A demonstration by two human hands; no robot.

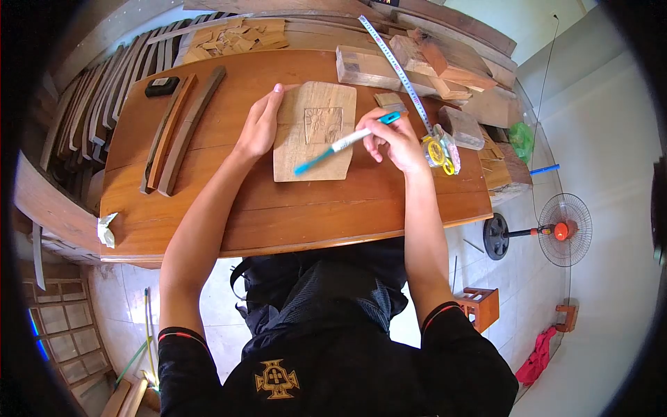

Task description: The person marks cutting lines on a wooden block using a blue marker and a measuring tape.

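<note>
A pale wooden board (306, 156) with a carved square panel (324, 126) lies on the brown table. My left hand (261, 121) rests along the board's left edge, with its fingers partly hidden at the edge. Between the fingers of my right hand (394, 141) is a white and teal toothbrush (351, 139), its bristle end over the lower part of the board. Just right of that hand are a yellow tape measure (435, 151) and a clear plastic wrapper.
Three narrow wood strips (186, 132) and a black object (162, 86) lie on the table's left. Wood blocks (368, 68) and an extended measuring blade (399, 69) are at the back right. A crumpled white paper (106, 230) sits near the left corner.
</note>
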